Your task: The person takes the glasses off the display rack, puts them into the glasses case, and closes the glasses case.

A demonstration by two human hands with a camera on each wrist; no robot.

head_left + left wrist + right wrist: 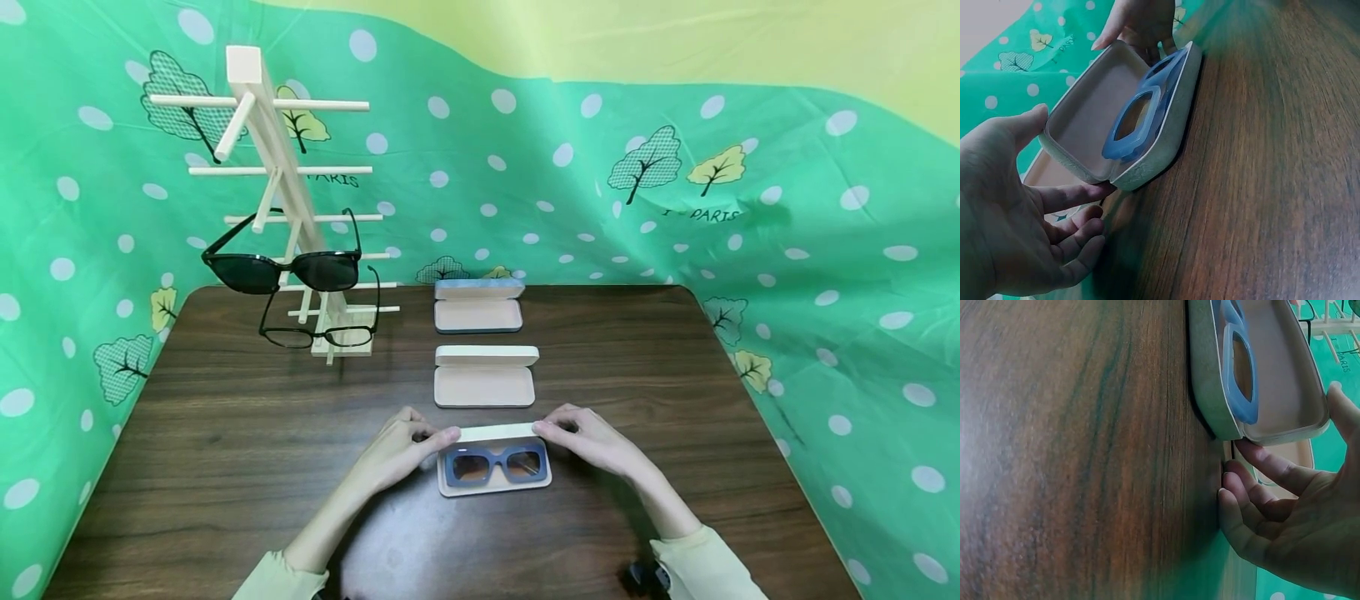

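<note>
The head view shows the whole brown table (225,467): near the front edge lies an open cream glasses case (495,479) with blue-framed sunglasses (495,463) lying inside it, lenses up. The left hand (401,450) and the right hand (588,437) each hold 1 end of the half-raised lid (497,432).

Behind it, 2 more open cases sit in a row, a cream one (484,377) and a blue-grey one (478,306) farther back. At the rear left stands a wooden rack (288,208) carrying dark sunglasses (283,268) and, below them, clear black-rimmed glasses (318,333). A green dotted cloth (787,275) surrounds the table.

The wrist views add what the head view cannot: the grip itself. From the left wrist, the left hand's thumb (1025,125) presses the lid's rim while a finger (1075,195) lies under the case's end corner, a narrow pinch on the lid. From the right wrist, the thumb (1344,409) sits on the lid's edge and the fingers (1272,469) curl beneath the case's end, touching the table.
</note>
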